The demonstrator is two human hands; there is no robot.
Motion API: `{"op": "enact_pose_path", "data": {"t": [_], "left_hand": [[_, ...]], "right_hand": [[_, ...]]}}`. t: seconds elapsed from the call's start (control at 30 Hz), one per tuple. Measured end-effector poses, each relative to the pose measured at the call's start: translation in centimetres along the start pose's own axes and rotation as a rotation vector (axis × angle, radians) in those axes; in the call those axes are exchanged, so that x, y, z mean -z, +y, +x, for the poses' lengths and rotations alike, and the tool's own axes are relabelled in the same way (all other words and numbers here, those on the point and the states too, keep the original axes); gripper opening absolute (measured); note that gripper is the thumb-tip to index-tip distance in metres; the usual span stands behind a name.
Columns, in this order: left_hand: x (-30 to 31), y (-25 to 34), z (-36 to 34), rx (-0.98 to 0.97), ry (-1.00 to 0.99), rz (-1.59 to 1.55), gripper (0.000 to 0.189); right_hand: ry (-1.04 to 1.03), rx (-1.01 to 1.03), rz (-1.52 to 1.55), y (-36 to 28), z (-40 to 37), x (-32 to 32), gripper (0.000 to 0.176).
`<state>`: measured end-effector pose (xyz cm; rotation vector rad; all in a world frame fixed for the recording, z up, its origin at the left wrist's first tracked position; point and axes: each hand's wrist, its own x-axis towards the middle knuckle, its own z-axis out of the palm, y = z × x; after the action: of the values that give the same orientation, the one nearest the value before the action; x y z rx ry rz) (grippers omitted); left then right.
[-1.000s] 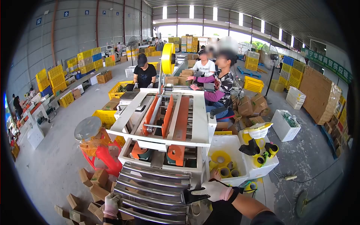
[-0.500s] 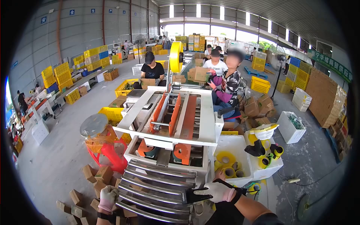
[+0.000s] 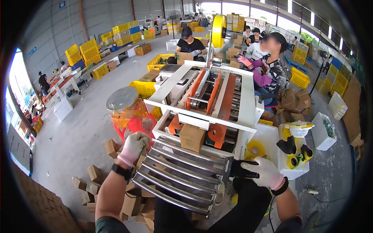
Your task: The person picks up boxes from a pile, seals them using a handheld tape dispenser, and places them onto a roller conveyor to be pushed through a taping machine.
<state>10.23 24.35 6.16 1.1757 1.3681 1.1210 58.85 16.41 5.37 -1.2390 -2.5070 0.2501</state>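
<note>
My left hand (image 3: pixel 136 146), in a white glove, is closed at the left edge of the metal roller conveyor (image 3: pixel 175 171); what it grips there is hard to make out. On the other side, my right hand (image 3: pixel 264 173), also gloved, has its fingers on a black phone-like device (image 3: pixel 241 169) beside the rollers' right end. Between the hands, a small cardboard box (image 3: pixel 192 137) stands at the outlet of the white carton-sealing machine (image 3: pixel 167 86), just beyond the rollers. A yellow tape roll (image 3: pixel 218 32) is mounted above the machine.
Cardboard boxes (image 3: pixel 130 204) lie on the floor at the lower left. A red stool (image 3: pixel 134 124) stands left of the machine. To the right are a white foam bin (image 3: pixel 268 136) and a person in a patterned shirt (image 3: pixel 272 72). Another person (image 3: pixel 189 46) sits behind the machine.
The view has swung, shifting the scene rightward. A cardboard box has appeared at the machine's outlet. My left hand has moved up along the rollers' left side.
</note>
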Motion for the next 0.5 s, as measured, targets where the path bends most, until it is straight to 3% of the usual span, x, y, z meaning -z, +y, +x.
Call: {"op": "enact_pose_path", "data": {"t": [0.23, 0.4, 0.47, 0.5], "left_hand": [[-0.7, -2.5, 8.2, -0.026, 0.006, 0.081, 0.012], [0.3, -13.4, 12.7, 0.024, -0.095, 0.213, 0.006], [-0.9, -16.2, 11.3, 0.225, -0.16, -0.014, 0.009], [-1.9, -18.9, 11.0, 0.227, -0.194, -0.117, 0.009]], "right_hand": [[0.008, -0.085, -0.088, 1.8, 3.7, -1.1, 0.067], [-0.185, -0.098, -0.013, 4.1, 6.6, -5.2, 0.066], [-0.227, -0.063, 0.071, 5.0, 8.0, -7.8, 0.066], [-0.325, -0.1, 0.043, 5.2, 9.1, -8.9, 0.067]]}}
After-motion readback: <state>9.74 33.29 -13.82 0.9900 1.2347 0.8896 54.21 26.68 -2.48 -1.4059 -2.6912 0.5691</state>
